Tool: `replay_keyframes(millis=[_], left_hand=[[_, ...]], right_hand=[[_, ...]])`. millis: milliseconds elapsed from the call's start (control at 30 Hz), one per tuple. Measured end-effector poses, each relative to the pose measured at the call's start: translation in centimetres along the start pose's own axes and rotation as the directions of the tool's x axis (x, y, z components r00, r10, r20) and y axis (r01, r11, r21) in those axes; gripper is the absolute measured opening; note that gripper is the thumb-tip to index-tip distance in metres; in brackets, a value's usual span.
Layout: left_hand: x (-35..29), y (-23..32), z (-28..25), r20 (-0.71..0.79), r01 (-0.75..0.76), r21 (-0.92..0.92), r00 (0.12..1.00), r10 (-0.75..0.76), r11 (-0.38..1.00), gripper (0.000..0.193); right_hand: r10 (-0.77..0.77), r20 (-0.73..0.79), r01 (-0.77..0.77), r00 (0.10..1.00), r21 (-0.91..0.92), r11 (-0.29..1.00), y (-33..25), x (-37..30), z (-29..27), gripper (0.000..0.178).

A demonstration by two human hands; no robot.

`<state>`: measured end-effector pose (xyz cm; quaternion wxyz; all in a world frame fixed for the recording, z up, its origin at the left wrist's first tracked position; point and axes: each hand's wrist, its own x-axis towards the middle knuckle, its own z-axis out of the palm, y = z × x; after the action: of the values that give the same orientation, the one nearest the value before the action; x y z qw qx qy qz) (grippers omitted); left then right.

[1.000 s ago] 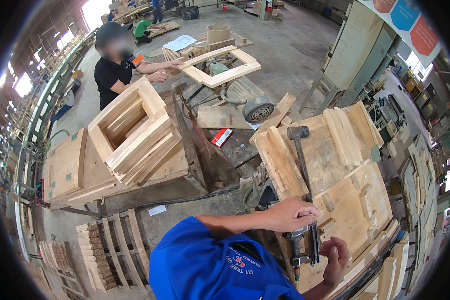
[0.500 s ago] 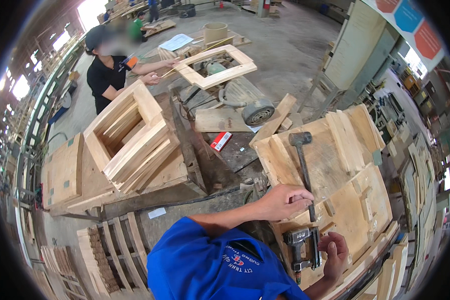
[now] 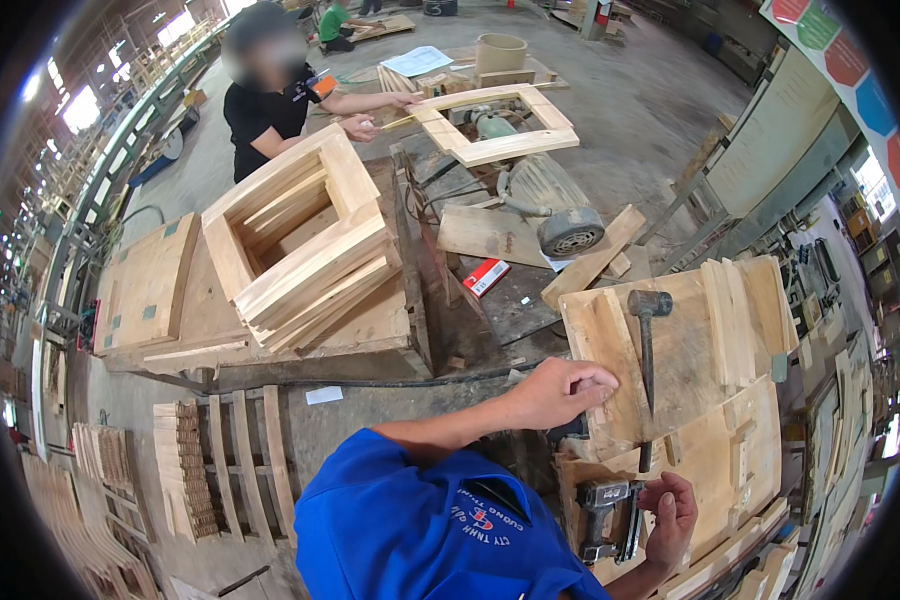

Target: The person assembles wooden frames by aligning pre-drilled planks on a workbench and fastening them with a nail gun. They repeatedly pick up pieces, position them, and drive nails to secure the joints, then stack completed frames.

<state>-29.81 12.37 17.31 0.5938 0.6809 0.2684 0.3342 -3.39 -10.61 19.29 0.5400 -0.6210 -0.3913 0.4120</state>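
Observation:
My left hand [image 3: 567, 392] is above the near left corner of a wooden panel [image 3: 685, 355], its fingers curled in; whatever may be in them is hidden. A black-headed mallet [image 3: 649, 345] lies on this panel just right of that hand, its dark handle pointing toward me. Lower down, my right hand [image 3: 670, 515] is beside a pneumatic nail gun [image 3: 602, 515], fingers loosely bent and apart, with nothing visible in them. The nail gun rests on a lower wooden panel [image 3: 715, 460] with small blocks on it.
A stack of wooden frames [image 3: 315, 300] stands on a workbench at left. Across from me, a person [image 3: 270, 110] holds a tape measure at another frame [image 3: 515, 150]. An electric motor [image 3: 570, 230], a red-and-white box [image 3: 487, 277] and a pallet [image 3: 255, 465] are around.
The view has turned, so the benches and frames appear farther right. My left hand is now farther left of the mallet handle. My right hand stays beside the nail gun.

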Motion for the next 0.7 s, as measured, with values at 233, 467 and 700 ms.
replay_keyframes(millis=[233, 467, 700], left_hand=[[-1.7, 0.1, -0.9, -0.093, 0.07, -0.015, 0.993, -0.071, 0.997, 0.025], [-2.4, 0.9, 0.7, -0.053, 0.105, -0.032, 0.993, -0.107, 0.994, 0.026], [-1.9, 1.5, 4.0, 0.033, 0.083, -0.011, 0.996, -0.082, 0.997, 0.026]], right_hand=[[0.019, 0.021, -0.019, 1.0, 0.007, 1.0, -0.6, -0.3, 0.8, 0.051], [0.019, -0.025, -0.017, 1.0, 0.052, 0.998, -1.1, -2.8, 0.2, 0.05], [0.07, -0.126, -0.055, 0.99, 0.119, 0.991, 0.2, -7.3, -2.2, 0.046]])
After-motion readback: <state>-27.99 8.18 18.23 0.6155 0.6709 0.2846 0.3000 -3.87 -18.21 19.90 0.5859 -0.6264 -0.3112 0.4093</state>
